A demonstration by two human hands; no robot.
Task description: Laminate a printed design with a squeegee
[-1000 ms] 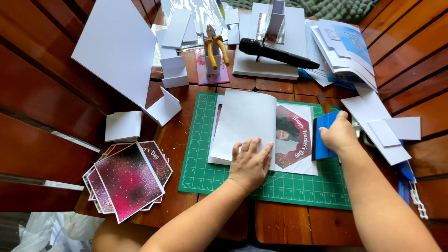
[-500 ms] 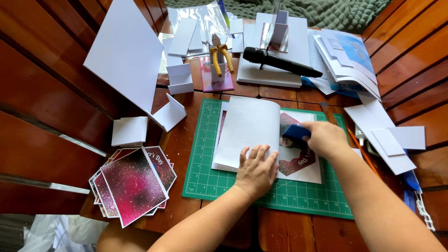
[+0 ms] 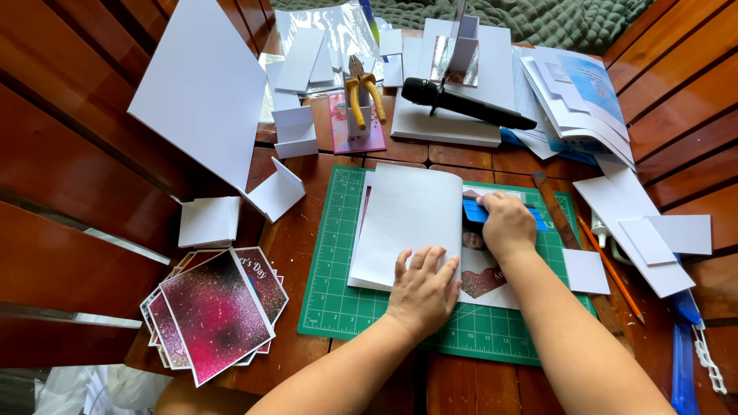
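Two hands occupy the lower centre of the head view. My left hand (image 3: 421,290) lies flat, fingers spread, pressing the lower edge of a white folded sheet (image 3: 407,223) onto the green cutting mat (image 3: 330,284). My right hand (image 3: 506,224), just right of the sheet's fold, is closed around a blue tool (image 3: 470,209) whose end touches the sheet's right edge. Beneath both hands a printed card (image 3: 484,280) with a dark red heart shape lies on the mat. At lower left, a fanned stack of pink-and-black speckled cards (image 3: 215,315) rests on the wooden surface (image 3: 292,246). A large white board (image 3: 204,88) leans at upper left. Yellow-handled pliers (image 3: 363,88) stand at upper centre, and a black handle (image 3: 461,104) lies across a white block to their right. A pencil (image 3: 611,269) lies at right, beside loose white paper pieces (image 3: 661,238).
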